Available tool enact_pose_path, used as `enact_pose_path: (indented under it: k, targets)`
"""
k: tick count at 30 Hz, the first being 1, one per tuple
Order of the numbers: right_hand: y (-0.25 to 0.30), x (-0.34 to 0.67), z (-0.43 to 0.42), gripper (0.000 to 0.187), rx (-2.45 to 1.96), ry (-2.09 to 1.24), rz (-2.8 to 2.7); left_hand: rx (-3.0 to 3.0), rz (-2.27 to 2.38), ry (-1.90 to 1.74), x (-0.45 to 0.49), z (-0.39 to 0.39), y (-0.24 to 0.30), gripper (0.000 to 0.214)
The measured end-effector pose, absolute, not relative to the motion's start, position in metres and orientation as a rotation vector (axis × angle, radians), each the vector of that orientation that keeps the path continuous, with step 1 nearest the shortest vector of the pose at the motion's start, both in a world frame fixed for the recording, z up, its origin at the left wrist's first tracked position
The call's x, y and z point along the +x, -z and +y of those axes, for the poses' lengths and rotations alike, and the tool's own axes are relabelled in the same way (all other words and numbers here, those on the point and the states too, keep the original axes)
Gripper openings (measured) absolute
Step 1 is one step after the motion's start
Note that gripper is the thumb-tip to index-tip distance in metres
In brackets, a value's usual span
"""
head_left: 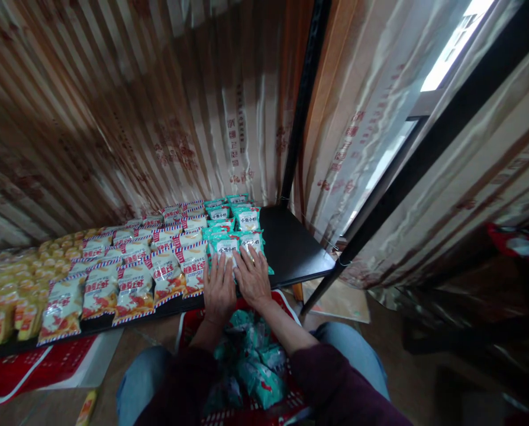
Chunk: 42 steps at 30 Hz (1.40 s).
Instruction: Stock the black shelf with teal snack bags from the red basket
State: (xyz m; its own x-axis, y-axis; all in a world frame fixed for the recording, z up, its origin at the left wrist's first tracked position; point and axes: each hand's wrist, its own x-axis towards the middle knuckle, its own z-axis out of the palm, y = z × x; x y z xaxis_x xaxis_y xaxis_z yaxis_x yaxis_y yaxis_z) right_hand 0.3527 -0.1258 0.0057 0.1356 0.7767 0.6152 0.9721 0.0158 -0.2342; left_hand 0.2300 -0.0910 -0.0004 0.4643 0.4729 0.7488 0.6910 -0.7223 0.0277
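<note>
A red basket (190,331) of teal snack packets (260,378) sits between the person's knees. Just beyond it the left hand (219,291) and right hand (253,278) lie side by side, flat and open with palms down, gripping nothing and pressing on the front teal packets (225,244) at the near edge of the black shelf (291,242). Left of these are rows of red-striped packets (167,275), then yellow packets (7,296).

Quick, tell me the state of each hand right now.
Left hand: open, palm down on the teal snack packets, gripping nothing.
Right hand: open, palm down on the same packets, gripping nothing.
</note>
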Motion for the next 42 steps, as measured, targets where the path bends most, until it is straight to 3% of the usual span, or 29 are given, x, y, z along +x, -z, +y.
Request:
enact_pose_path:
  k: [11,42]
  targets:
    - [0.002,0.366,-0.129,0.043,-1.886,0.407,-1.457,-2.469,-1.072,1.031,0.225,-0.085,0.008,0.047]
    - [-0.001,0.369,-0.127,0.049,-1.961,0.386,-1.479,-2.439,-1.047,1.111,0.224,-0.088,0.009,0.052]
